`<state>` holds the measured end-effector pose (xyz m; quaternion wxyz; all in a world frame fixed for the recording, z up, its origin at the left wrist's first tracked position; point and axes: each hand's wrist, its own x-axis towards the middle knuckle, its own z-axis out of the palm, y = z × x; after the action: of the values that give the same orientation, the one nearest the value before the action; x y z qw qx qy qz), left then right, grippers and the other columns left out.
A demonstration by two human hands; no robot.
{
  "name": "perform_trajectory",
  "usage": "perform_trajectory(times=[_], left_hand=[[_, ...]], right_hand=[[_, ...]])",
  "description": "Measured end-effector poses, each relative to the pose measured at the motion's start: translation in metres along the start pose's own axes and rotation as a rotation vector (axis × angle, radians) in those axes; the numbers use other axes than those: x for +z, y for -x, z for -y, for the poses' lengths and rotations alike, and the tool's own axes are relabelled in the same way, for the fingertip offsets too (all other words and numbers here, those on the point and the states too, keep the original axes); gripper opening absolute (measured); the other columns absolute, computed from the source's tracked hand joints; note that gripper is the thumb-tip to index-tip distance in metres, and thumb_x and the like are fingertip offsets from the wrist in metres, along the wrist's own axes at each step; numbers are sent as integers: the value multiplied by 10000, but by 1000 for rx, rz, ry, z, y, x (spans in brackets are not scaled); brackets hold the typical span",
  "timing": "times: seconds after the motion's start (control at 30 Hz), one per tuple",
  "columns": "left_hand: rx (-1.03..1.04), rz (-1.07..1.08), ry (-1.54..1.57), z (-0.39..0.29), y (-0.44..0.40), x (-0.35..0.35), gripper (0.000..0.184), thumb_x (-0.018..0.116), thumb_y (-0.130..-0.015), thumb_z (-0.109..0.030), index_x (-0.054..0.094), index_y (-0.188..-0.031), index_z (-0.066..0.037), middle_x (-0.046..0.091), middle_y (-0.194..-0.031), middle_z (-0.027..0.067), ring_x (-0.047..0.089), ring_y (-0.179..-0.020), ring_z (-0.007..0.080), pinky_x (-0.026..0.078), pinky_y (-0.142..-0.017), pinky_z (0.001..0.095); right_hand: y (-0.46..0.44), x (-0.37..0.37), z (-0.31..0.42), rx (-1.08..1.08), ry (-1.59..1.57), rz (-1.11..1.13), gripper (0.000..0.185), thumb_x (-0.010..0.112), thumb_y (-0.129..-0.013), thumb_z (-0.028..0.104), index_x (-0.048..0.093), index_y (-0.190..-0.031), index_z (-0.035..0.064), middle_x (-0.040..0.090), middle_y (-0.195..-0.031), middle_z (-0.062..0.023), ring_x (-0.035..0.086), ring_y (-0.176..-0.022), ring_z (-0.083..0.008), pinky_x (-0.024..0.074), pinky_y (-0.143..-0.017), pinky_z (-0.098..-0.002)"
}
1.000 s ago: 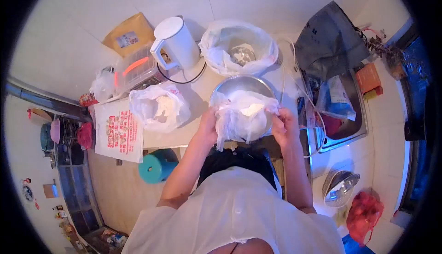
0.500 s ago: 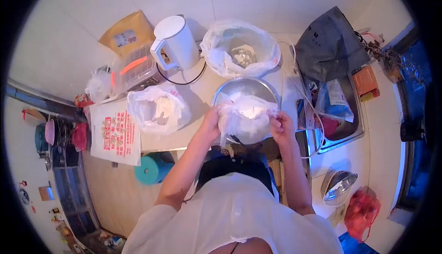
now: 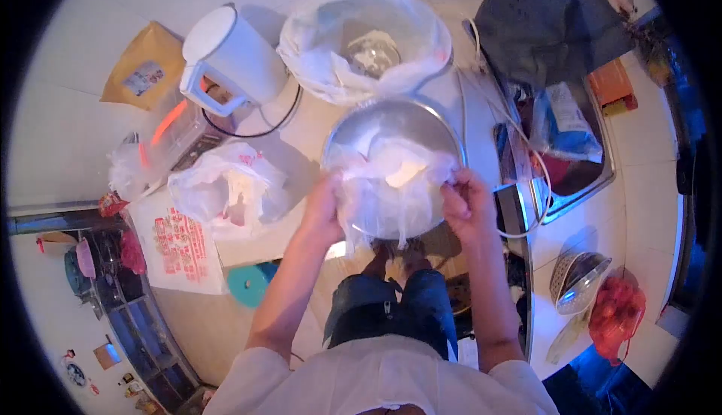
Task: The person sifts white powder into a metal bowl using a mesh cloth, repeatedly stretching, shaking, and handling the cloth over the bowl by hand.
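A thin, translucent plastic bag (image 3: 398,182) with something white in it is stretched between my two hands over a metal bowl (image 3: 432,118). My left hand (image 3: 323,208) has its fingers closed on the bag's left edge. At the right edge, my right hand (image 3: 465,198) pinches the plastic, fingers curled. Behind the bowl stands a basin lined with a white bag (image 3: 301,46), holding a small round dish with white powder (image 3: 372,53). Left of my hands sits an open white bag (image 3: 195,189) with white powder inside.
A white kettle (image 3: 233,54) and a yellow pouch (image 3: 147,69) stand at the back left. A printed bag (image 3: 177,253) hangs over the counter's front left. On the right are a sink (image 3: 602,178), a dark bag (image 3: 545,24) and a white cable (image 3: 538,159). A teal stool (image 3: 250,286) is below.
The view has shifted and tilted, so the bowls look larger and legs now show below. My hands still hold the bag, whose folds now hang lower over the bowl's front than half a second ago.
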<state>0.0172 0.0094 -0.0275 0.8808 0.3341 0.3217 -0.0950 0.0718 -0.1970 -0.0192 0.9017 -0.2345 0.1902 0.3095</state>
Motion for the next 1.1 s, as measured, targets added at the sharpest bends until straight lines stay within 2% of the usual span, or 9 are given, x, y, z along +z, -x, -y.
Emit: perform_trajectory(times=[0.1,0.2,0.3,0.37,0.43,0.6,0.67,0.8,1.1], left_hand=[[156,127,-39,-17,-2,-3,255,381,-737,-124,478,-947,-15,528,-851,97,527,-738,172,446,-647,294],[180,-58,7,-26,5,16,248,379,-741,-115,479,-939,-3,528,-851,98,530,-726,171,445,-651,280],[243,11,64,-29,8,11,255,382,-745,-121,478,-945,2,526,-867,97,528,-743,170,438,-661,268],[681,-177,-837,-18,3,-2,250,400,-743,-113,476,-952,3,528,-853,90,530,-729,168,432,-657,258],[913,-322,-1261,-16,-7,-13,249,438,-720,-94,483,-945,1,533,-830,86,532,-716,173,424,-656,256],[879,-388,-1376,-15,-9,10,266,540,-637,-60,516,-894,3,556,-783,93,533,-721,180,405,-653,268],[1096,-387,-1831,-13,-1,18,240,522,-662,-58,514,-891,9,557,-782,78,528,-712,151,406,-637,253],[725,-284,-937,-6,-3,15,190,467,-725,-47,514,-906,-18,543,-784,44,504,-715,97,414,-601,221],[670,-240,-706,-4,-6,-12,180,453,-724,-77,521,-873,-3,538,-790,73,515,-697,145,423,-580,243]], right_hand=[[-14,-1,6,9,4,-43,137,379,-734,66,450,-817,-17,515,-647,-121,308,-288,-74,246,-236,-144],[-21,29,24,68,76,283,149,383,-740,73,437,-848,-15,525,-666,-138,308,-290,-71,245,-238,-140],[-32,27,32,94,39,277,202,361,-761,82,387,-919,-43,501,-859,-214,314,-304,-70,252,-235,-145],[-31,29,37,146,12,306,219,366,-759,80,389,-938,-43,502,-885,-217,364,-349,-73,262,-245,-142],[-24,26,37,164,37,428,225,392,-743,71,414,-943,-30,529,-852,-196,457,-432,-80,278,-269,-129],[-38,22,34,208,-17,395,211,380,-748,75,402,-924,-39,503,-929,-215,467,-433,-87,308,-284,-119],[-44,14,36,250,-17,481,202,379,-749,76,403,-912,-40,502,-928,-215,456,-413,-88,308,-284,-118],[-47,14,38,191,53,379,190,389,-743,77,415,-891,-39,538,-779,-186,381,-322,-76,278,-262,-128],[-39,11,39,205,110,405,246,344,-772,112,422,-969,-13,528,-599,-143,295,-254,-76,245,-237,-133]])
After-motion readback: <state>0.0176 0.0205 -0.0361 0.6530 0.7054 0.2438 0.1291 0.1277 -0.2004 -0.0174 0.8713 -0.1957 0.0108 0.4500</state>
